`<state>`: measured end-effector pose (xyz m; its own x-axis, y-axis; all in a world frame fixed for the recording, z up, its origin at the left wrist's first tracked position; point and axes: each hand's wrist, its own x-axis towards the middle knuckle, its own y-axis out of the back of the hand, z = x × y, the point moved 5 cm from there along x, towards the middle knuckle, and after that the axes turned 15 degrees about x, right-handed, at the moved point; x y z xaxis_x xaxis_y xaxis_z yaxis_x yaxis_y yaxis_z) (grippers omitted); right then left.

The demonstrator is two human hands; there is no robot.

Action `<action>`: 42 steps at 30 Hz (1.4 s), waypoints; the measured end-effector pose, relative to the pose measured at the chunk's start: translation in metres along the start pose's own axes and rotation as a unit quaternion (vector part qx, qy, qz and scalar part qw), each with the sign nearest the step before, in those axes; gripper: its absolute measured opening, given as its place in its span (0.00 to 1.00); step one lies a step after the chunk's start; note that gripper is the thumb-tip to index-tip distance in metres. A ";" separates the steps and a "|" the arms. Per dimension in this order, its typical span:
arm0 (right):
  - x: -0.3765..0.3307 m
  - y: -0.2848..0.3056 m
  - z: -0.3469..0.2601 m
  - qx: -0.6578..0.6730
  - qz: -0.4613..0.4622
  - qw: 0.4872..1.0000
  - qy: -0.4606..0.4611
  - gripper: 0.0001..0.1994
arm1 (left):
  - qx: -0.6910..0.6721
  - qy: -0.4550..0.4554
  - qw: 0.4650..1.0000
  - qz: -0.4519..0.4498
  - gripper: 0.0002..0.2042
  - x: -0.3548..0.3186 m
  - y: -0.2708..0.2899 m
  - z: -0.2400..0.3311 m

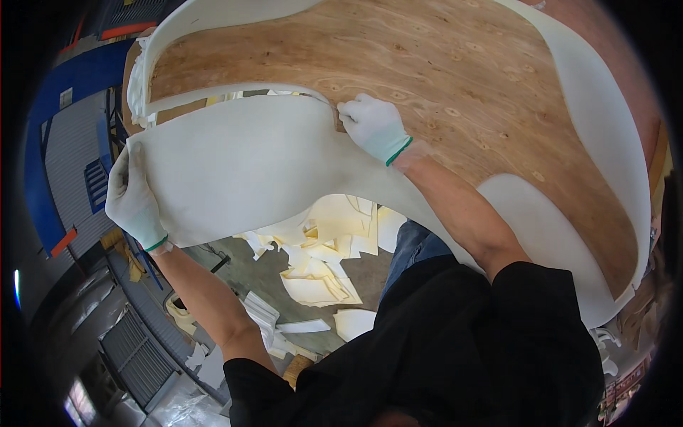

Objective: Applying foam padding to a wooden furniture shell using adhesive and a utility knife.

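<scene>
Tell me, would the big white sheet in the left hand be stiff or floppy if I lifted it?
Probably bendy but not limp: the white sheet spreads out broad and smooth from the left hand. It may be light for its size, since just that hand grips its far end. It seems unlikely to roll, being wide and thin.

Looks like a workshop or small factory, going by the large plywood (448, 78) edged with white sheet (235, 164) and the pale offcuts (320, 285) strewn over bare grey floor (370, 274). Also points that way with a blue frame (39, 174), ribbed panel (71, 160) and slatted grille (135, 352) at the left.
</scene>
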<state>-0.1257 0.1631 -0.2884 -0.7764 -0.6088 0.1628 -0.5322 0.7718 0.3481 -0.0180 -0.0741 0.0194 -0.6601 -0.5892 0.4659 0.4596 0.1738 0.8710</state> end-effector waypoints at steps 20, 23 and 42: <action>-0.045 -0.031 -0.006 0.153 0.144 0.967 -0.145 0.07 | -0.025 0.031 0.999 0.005 0.11 -0.007 0.001 -0.005; -0.070 -0.047 -0.002 0.164 0.087 0.963 -0.193 0.10 | -0.032 0.032 0.999 0.006 0.11 -0.009 0.000 -0.015; -0.214 -0.133 -0.044 0.148 -0.123 0.930 -0.313 0.07 | 0.004 0.184 0.982 0.032 0.13 -0.052 0.042 -0.194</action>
<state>0.1264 0.1827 -0.3287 -0.6132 -0.6193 -0.4904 -0.7179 0.6959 0.0189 0.1508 -0.1890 0.0013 -0.3703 -0.8216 0.4334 0.4882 0.2247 0.8433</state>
